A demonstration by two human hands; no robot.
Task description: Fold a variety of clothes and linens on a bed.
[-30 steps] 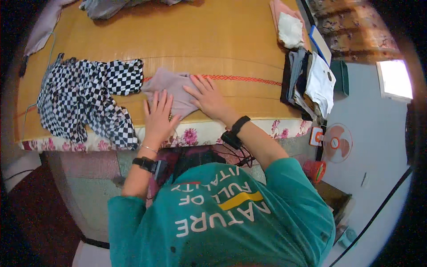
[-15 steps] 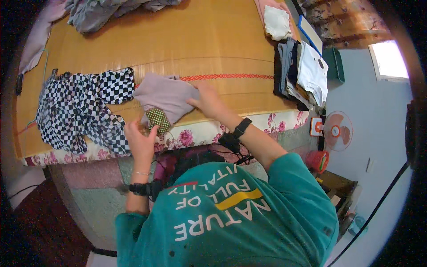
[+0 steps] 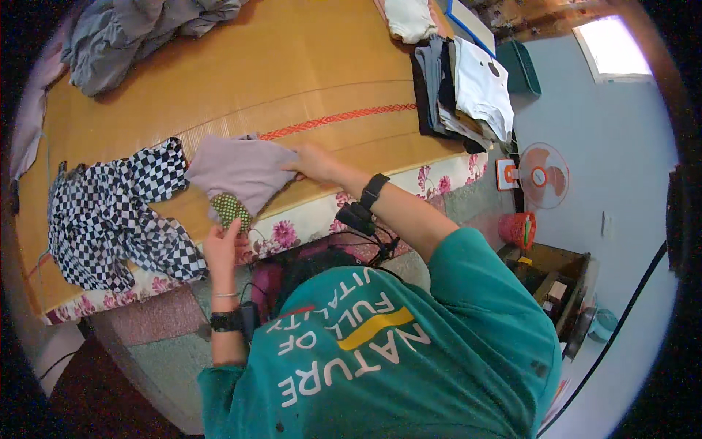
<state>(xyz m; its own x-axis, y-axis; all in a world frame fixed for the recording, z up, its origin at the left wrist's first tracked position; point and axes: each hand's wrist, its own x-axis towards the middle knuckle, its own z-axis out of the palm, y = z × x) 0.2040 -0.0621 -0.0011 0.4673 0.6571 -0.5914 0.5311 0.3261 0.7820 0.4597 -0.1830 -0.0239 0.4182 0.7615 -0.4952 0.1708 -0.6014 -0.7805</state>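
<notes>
A mauve garment (image 3: 245, 170), loosely folded, lies on the woven mat near the bed's front edge. At its near corner shows a green piece of cloth with pale dots (image 3: 231, 210); I cannot tell whether it is sewn on. My left hand (image 3: 221, 247) is closed with thumb and fingers at the lower end of this dotted piece. On the other side, my right hand (image 3: 316, 164) pinches the garment's right edge, fingers partly tucked behind the cloth. Just left of it, a black-and-white checkered garment (image 3: 113, 216) is spread out in crumpled folds.
Grey crumpled cloth (image 3: 124, 36) lies at the far left. A stack of folded clothes (image 3: 439, 88), with a white garment (image 3: 481, 88) on its right, sits at the bed's right end. Beyond the edge stand a fan (image 3: 542, 175) and a red basket (image 3: 518, 230).
The view has turned, so the bed's things appear shifted left. Both hands stay at the mauve garment; my left hand sits slightly lower on the dotted piece.
</notes>
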